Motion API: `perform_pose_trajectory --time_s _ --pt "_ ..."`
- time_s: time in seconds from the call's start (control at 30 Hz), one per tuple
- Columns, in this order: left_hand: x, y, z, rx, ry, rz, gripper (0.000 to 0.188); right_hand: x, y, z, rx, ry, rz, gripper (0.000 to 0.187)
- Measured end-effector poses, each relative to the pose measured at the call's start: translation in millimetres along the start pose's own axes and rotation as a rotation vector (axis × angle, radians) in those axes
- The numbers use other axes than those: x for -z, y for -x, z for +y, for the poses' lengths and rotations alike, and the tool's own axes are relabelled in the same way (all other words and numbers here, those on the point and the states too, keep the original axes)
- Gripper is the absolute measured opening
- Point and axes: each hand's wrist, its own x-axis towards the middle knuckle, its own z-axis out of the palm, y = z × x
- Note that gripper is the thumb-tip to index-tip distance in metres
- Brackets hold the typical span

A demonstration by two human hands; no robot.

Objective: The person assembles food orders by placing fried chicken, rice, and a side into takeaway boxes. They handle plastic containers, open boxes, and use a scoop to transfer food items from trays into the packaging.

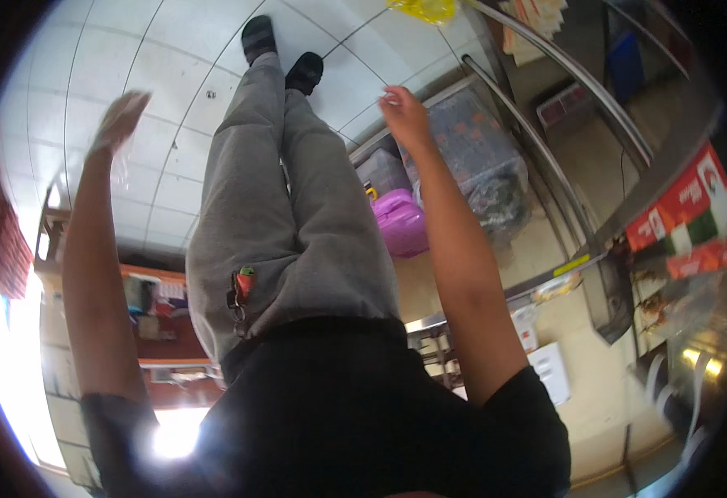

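Observation:
My left hand (119, 123) hangs out to the left above the tiled floor, smeared by motion. Thin clear plastic (120, 168) shows at its wrist; whether it is a glove or a bag I cannot make out. On the other side my right hand (405, 118) is bare, its fingers loosely bent and apart, with nothing in them. Nearest to it is a large plastic-covered bin (467, 137) beside the metal rack, and the hand looks apart from it. A bright pink plastic container (402, 222) lies by my right forearm.
White tiles (189, 50) cover the floor under my dark shoes (305, 73). Steel rack tubes (538, 141) run along the right, with a red and white carton (683, 212) on top. A yellow plastic bag (426, 8) lies ahead. Behind me stand reddish shelves (168, 344).

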Motion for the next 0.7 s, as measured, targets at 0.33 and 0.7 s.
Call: perform_pose_trajectory --time_s 0.33,0.7 --pt "-154.7 -15.8 286.2 -0.355 1.259 -0.127 0.052 149.4 -63.6 53.6 0.169 0.731 0.092 0.029" --pt "-276.6 -43.1 349.4 -0.134 0.643 -0.314 0.057 250.8 -305.6 102.3 -0.314 -0.962 0.468 0.046"
